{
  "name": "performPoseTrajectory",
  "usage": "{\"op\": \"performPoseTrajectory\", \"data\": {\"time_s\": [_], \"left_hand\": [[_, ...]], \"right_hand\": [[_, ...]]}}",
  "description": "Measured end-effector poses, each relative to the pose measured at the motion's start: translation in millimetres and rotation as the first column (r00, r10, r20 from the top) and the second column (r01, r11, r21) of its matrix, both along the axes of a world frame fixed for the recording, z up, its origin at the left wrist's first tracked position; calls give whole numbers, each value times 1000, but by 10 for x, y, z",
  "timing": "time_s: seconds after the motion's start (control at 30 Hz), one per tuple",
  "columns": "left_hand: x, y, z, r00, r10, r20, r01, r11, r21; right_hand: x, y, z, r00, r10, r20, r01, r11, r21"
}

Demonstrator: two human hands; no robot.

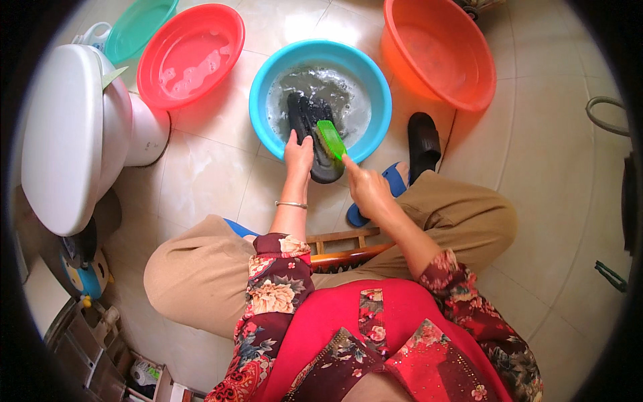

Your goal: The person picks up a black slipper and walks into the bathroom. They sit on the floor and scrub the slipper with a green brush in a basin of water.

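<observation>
A light-blue plastic basin of greyish, foamy water stands on the floor in front of me. My left hand grips a wet black slipper by its side. The slipper's far end is over the water and its near end extends past the basin's near rim. My right hand holds a green-backed scrub brush, whose bristles rest against the slipper. A second black slipper lies on the floor tiles, to the right of the basin.
A red basin with sudsy water and a green basin stand back left, near a white toilet. An orange-red tub is at back right. Blue slippers are on my feet. Beneath me shows a wooden seat.
</observation>
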State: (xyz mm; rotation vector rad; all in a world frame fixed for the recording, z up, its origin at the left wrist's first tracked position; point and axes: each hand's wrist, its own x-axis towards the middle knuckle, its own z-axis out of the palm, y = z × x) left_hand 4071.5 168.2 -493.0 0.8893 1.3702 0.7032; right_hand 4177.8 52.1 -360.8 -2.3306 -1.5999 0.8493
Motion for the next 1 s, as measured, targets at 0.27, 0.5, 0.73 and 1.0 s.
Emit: {"op": "performPoseTrajectory", "data": {"time_s": [0.27, 0.5, 0.73, 1.0], "left_hand": [[345, 15, 132, 995, -102, -21, 103, 994, 40], [71, -15, -102, 1000, -21, 2, 21, 1000, -10], [296, -31, 101, 980, -166, -110, 176, 980, 91], [103, 37, 43, 993, -16, -114, 12, 999, -40]], "right_hand": [[803, 1045, -1253, 989, -100, 113, 68, 964, 257], [52, 173, -214, 999, 18, -27, -16, 998, 61], [534, 1094, -884, 992, 5, 122, -23, 989, 144], [27, 351, -150, 994, 113, -9, -112, 992, 51]]}}
